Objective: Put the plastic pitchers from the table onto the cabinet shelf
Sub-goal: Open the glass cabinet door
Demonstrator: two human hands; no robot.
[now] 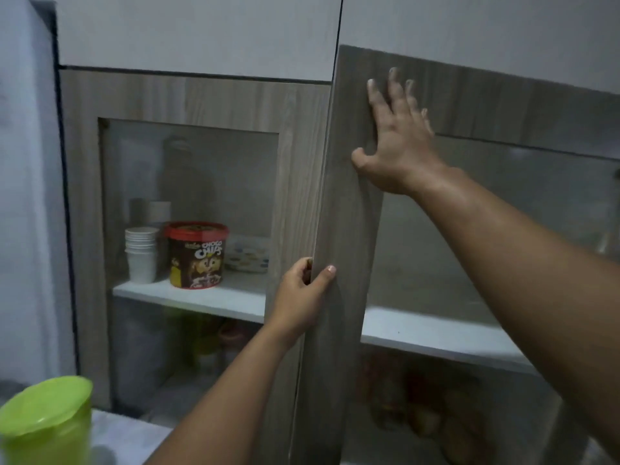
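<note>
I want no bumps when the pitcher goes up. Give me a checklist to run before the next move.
1. Right door swung open: not ok, only ajar.
2. Left hand gripping the door edge: ok.
3. Right hand flat on the door, fingers spread: ok.
4. Both hands free of the green pitcher: ok.
5. Space on the shelf behind that door: ok, looks bare.
6. Other pitchers on the table: cannot tell.

Head cam, close, faces cabinet doors (302,169) slightly upward.
</note>
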